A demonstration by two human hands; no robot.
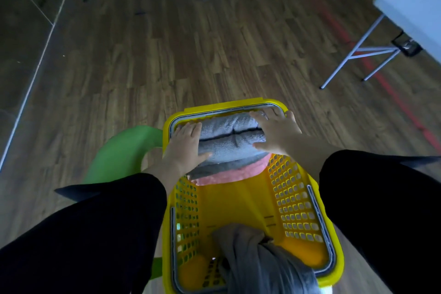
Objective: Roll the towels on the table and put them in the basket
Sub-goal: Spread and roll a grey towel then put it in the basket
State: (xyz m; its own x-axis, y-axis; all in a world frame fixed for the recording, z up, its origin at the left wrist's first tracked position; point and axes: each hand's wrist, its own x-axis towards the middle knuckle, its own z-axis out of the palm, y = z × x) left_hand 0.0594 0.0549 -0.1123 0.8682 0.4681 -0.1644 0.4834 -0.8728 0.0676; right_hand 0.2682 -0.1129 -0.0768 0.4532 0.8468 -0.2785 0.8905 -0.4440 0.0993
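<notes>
A yellow plastic basket [298,200] with perforated walls stands below me. At its far end lie rolled grey towels [232,138] stacked on a pink towel [229,175]. My left hand [185,147] grips the left end of the grey roll, thumb under it. My right hand [275,131] grips the right end, fingers over the top and thumb on the near side. Both forearms wear black sleeves. A loose grey cloth [260,260] hangs over the near end of the basket.
A green chair [124,150] stands left of the basket. The floor is wood plank [191,43] with dark tiles at the left. A white folding table [415,12] with metal legs is at the upper right, by a red floor line.
</notes>
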